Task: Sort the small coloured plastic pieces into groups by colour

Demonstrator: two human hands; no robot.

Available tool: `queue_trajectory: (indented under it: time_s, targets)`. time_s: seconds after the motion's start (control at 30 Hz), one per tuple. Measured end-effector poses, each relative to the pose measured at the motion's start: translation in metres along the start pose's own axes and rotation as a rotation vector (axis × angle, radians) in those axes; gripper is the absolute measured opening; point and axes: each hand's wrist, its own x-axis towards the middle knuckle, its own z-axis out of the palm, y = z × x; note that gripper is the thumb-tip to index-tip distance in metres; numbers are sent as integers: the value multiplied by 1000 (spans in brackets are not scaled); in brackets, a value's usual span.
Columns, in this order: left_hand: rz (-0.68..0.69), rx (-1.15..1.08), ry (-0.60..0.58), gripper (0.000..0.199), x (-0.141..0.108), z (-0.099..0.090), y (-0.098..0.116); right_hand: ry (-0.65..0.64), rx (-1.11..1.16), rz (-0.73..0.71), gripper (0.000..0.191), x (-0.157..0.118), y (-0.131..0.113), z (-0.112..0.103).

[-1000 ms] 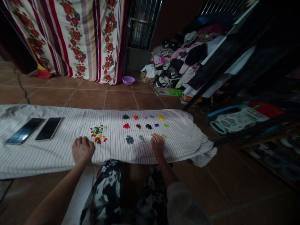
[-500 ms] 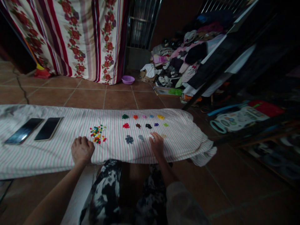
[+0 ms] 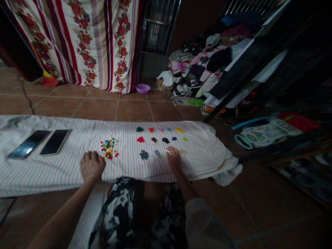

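My left hand [image 3: 92,165] rests on the striped cloth with its fingers curled under, knuckles up. Just beyond its fingers lies a mixed heap of small coloured pieces [image 3: 109,148], mostly red, yellow, green and orange. Over on the right, my right hand [image 3: 173,159] has thumb and fingertips drawn together, down at a small white patch [image 3: 168,150]; whether a piece is pinched there is too small to tell. Beside it are light grey pieces [image 3: 157,153] and beige pieces [image 3: 182,151]. Dark grey pieces [image 3: 144,154] form a larger group. Black pieces [image 3: 165,140] lie behind the hand.
Red pieces [image 3: 140,139], green pieces [image 3: 139,129] and yellow pieces [image 3: 178,130] sit in separate groups farther back. Two phones [image 3: 29,144] lie at the left on the striped cloth [image 3: 67,173]. A purple basin [image 3: 143,89] and heaped clothes [image 3: 197,65] are beyond.
The whole view has shifted slightly. My right fingertips have drawn closer together by the white patch. My left hand keeps its place beside the mixed heap.
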Motion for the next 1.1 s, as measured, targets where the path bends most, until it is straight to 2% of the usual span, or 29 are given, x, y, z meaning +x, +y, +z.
queue_trajectory:
  time_s: [0.3,0.57,0.77,0.87,0.97,1.1]
  targets:
    - [17,36,-3,37,1,1,-2,32,43,8,27,3,0,-2]
    - [-16,14,-2,36,0,0,1,27,54,29,34,6,-4,-8]
    - [-4,-11,12,31,0,1,0,140,15,-10,36,14,-7,-9]
    - [12,13,20,32,0,3,-1,171,8,-45,34,17,-23,-6]
    - [5,7,48,33,0,5,-1,150,53,-74,32,18,-51,3]
    - [-14,-5,66,34,-1,9,-1,10,203,-149,29,15,-98,24]
